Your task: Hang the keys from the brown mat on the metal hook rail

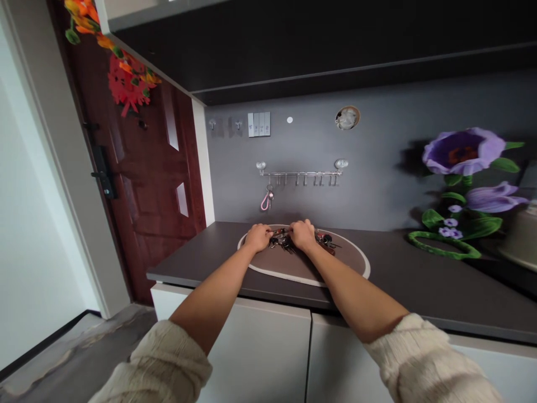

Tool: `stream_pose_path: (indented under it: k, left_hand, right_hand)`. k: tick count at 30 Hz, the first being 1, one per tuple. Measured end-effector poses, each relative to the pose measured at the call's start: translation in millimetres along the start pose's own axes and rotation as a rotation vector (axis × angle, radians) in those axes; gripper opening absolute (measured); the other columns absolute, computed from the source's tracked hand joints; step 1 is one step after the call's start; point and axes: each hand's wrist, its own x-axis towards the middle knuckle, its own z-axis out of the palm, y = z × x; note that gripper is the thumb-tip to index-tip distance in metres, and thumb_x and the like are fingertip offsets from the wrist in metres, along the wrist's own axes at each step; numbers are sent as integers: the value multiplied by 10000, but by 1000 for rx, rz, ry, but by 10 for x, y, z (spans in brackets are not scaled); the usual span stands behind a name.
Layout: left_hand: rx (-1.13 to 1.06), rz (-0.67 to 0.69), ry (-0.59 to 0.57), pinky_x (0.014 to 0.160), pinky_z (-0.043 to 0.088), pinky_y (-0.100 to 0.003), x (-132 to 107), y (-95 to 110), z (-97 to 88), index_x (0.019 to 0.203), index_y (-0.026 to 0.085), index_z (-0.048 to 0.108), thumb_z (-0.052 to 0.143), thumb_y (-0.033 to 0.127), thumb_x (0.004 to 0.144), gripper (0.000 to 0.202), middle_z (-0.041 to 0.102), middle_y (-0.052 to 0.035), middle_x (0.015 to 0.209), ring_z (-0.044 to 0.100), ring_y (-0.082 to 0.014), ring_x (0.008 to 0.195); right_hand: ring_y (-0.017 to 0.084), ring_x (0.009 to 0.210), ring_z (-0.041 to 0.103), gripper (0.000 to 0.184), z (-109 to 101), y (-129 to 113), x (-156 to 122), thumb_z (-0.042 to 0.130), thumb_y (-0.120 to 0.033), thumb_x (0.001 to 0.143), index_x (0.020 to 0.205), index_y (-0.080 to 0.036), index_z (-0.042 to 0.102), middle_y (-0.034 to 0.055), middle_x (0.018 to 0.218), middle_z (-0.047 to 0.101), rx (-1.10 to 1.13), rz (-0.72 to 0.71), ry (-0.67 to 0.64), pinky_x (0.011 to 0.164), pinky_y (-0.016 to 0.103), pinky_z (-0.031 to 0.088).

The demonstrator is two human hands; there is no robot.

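Keys [283, 241] bunched on oval mat [289, 266], dark surface [398, 280]; partly covered by left hand [259, 237], right hand [302, 234]. Fingertips hidden; cannot tell either grip's state. Single keys blurred.

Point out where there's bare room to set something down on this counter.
The counter looks bare between the mat and the purple flowers, and left of the mat toward the door. So does the mat between the keys and its near rim. Keys crowd the left hand and right hand.
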Motion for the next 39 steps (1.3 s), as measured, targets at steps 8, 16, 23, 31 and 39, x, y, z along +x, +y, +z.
stream_pose_path:
  k: [8,16,23,31,39]
  left_hand:
    - [9,-21,27,864,369,-284,-3,8,-19,906,215,640,419,269,783,258,619,-65,960,521,-179,945]
    - [15,-29,65,856,372,-284,-3,15,-25,913,212,632,411,265,791,258,617,-63,966,517,-182,940]
    - [-23,-20,118,859,362,-292,-9,60,-74,909,206,626,406,261,804,250,611,-64,946,508,-179,934]
    - [-173,97,239,832,369,-268,-2,141,-142,946,201,598,431,246,802,224,609,-38,937,498,-151,917]
    - [-305,66,276,757,391,-252,14,152,-136,809,180,604,449,238,783,167,623,-17,803,520,-133,792]
  right_hand:
    - [226,892,448,184,-20,19,51,451,-220,774,791,-224,634,83,887,627,172,52,1,727,322,318]
    - [181,828,530,183,-106,-63,64,406,-199,795,874,-210,570,66,886,625,251,65,-22,677,261,316]
    - [145,754,518,165,-143,-85,60,401,-195,794,861,-195,552,42,843,618,383,47,27,657,239,322]
    - [128,754,510,151,-85,-68,103,412,-196,785,821,-200,558,7,810,612,478,-78,71,686,234,333]
    - [127,754,503,148,-39,-60,126,429,-210,758,749,-180,573,18,788,598,551,-218,97,693,228,352]
